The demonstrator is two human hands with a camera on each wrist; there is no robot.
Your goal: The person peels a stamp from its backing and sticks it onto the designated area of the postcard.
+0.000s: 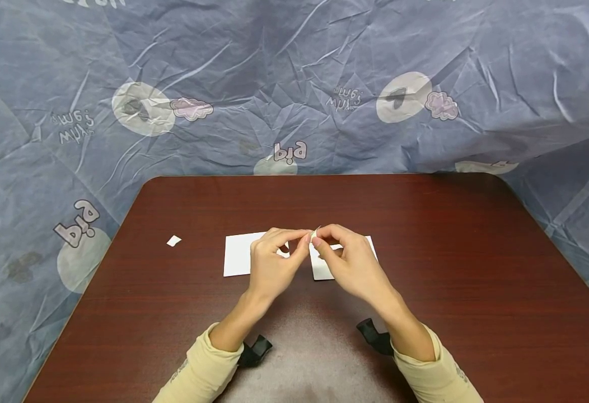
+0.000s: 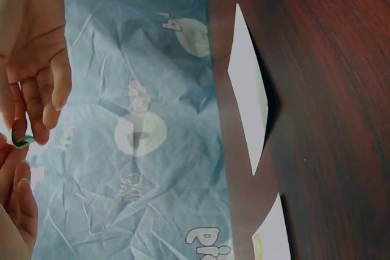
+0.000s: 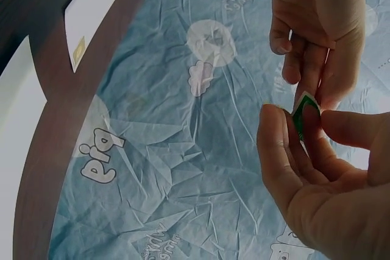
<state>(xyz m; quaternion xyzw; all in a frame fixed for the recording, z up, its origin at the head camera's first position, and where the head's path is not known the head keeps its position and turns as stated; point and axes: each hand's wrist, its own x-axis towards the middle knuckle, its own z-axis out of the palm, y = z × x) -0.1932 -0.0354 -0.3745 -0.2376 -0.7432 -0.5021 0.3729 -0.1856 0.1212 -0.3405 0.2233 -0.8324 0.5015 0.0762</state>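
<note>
Above the table, the left hand (image 1: 273, 263) and the right hand (image 1: 357, 266) meet at the fingertips, pinching a small piece (image 1: 314, 234) between them. In the right wrist view this piece (image 3: 306, 112) shows a green face and a pale edge; the right hand (image 3: 329, 193) holds it from below and the left hand (image 3: 320, 28) touches it from above. The left wrist view shows the same green piece (image 2: 23, 142) at the fingertips. Beneath the hands lie a white card (image 1: 236, 254) on the left and another white card (image 1: 322, 270) on the right, both partly covered.
A small white scrap (image 1: 174, 240) lies on the left of the brown table (image 1: 450, 252). Behind the table hangs a blue-grey printed cloth (image 1: 254, 73). Black straps hang beside both forearms. A small gold patch (image 3: 79, 50) marks one card in the right wrist view.
</note>
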